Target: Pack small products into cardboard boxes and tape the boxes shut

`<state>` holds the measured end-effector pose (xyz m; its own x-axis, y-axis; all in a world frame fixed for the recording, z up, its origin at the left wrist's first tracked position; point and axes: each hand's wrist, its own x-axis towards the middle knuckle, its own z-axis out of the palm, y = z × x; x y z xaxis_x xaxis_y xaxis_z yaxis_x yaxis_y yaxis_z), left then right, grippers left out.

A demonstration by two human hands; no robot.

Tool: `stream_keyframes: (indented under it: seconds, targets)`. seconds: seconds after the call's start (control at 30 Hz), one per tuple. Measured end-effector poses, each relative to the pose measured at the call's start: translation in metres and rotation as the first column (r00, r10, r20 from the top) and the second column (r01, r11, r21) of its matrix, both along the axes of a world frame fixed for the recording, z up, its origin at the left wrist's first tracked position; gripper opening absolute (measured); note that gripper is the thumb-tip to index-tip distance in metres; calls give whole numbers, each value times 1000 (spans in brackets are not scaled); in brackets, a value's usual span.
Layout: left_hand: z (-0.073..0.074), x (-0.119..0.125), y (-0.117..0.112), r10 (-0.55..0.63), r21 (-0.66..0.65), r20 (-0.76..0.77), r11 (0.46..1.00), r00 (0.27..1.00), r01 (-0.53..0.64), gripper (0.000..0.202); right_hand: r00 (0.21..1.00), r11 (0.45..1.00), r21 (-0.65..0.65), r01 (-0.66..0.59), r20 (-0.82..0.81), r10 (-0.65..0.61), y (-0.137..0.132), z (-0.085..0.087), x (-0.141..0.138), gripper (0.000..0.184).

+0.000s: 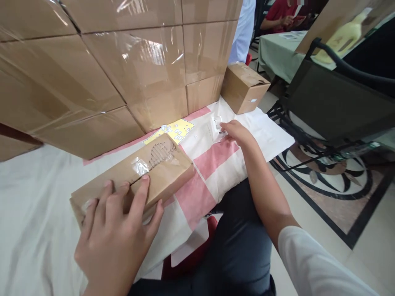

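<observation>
My left hand [119,220] lies on a long brown cardboard box [173,168], fingers spread over its top and thumb by its near side. Clear tape runs over the box, and its far end has a torn patch with corrugation showing. Further right, my right hand [236,131] reaches across the cloth, fingers closed around the edge of a small white object [217,129]. It looks like white plastic, but the fingers partly cover it and its kind is unclear.
Large taped cartons [148,74] form a wall behind the cloth-covered table [197,193]. A smaller carton [245,88] stands at the far right corner. Yellow patterned paper [177,130] lies by the stack. A dark folding chair [339,98] stands right; people sit beyond.
</observation>
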<state>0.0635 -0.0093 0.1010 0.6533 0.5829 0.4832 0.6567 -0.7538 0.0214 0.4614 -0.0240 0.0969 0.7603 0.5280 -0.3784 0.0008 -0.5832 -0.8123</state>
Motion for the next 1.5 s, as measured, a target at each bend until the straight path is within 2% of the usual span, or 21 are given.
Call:
stream_keyframes:
  seconds: [0.27, 0.4, 0.77, 1.03, 1.5]
  targets:
    - [1, 6, 1, 8, 179, -19, 984, 1000, -5, 78, 997, 1000, 13, 26, 70, -27, 6, -8, -3, 23]
    - [2, 6, 1, -5, 221, -26, 975, 1000, 11, 74, 996, 998, 46, 51, 71, -54, 7, -8, -4, 24]
    - [0, 5, 2, -9, 242, -26, 970, 1000, 15, 73, 994, 981, 169, 99, 27, -105, 10, -18, -5, 31]
    - [0, 5, 1, -15, 248, -13, 969, 1000, 18, 73, 995, 961, 267, 66, 50, -82, 5, -30, 3, 36]
    - [2, 8, 1, -9, 263, -27, 965, 1000, 16, 69, 997, 960, 278, 36, 59, -55, 4, -32, 7, 37]
